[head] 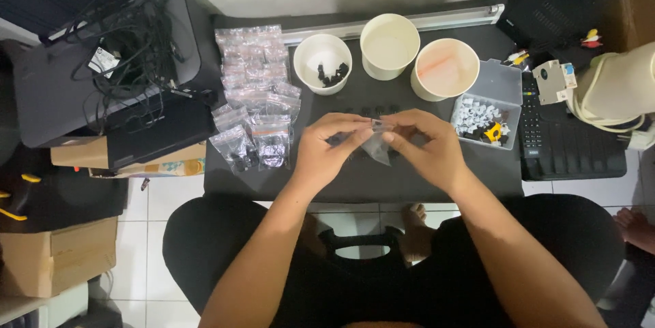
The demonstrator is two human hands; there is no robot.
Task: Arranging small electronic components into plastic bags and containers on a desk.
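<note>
Both hands meet over the middle of the dark table (361, 178). The left hand (326, 147) and the right hand (426, 147) each pinch the top edge of a small clear zip bag (376, 145) between thumb and fingertips, and the bag hangs between them just above the tabletop. Something small and dark sits at the bag's mouth, perhaps a plastic part; the fingers hide most of it. A row of small dark pieces (372, 110) behind the hands is partly covered and hard to make out. To the left lies a pile of filled zip bags (256, 96). Behind stand three paper cups (389, 45); a clear plastic box (488, 113) of small parts sits right.
</note>
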